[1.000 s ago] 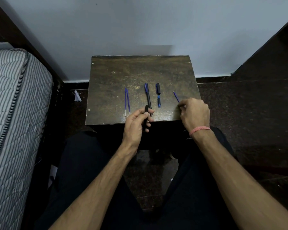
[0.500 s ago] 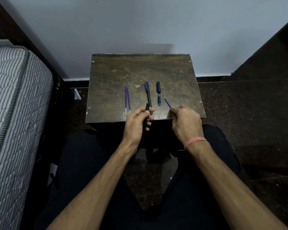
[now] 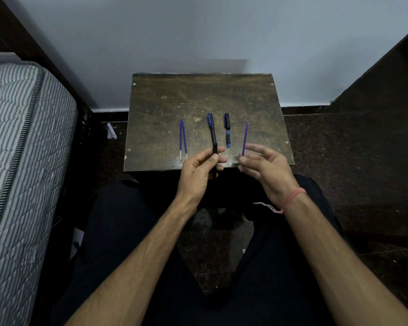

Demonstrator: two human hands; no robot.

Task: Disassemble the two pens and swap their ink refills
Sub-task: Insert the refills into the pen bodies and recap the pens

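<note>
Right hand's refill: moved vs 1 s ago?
Yes. The right hand has lifted the refill and turned it upright, from the table's right edge toward the capped pen.

Scuffed dark wooden tabletop [image 3: 198,95] shoved up against a pale wall [image 3: 198,29]. Striped mattress [image 3: 21,137] off to the left, dark speckled floor [image 3: 363,149], scrap of paper [image 3: 111,134] lying beside the tabletop.

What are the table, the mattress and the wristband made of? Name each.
Table: likely wood, dull worn finish, scuffed and speckled.
Mattress: quilted fabric, matte, striped, with corded piping at the edge.
Wristband: red thread or string, a frayed end hanging loose.
</note>
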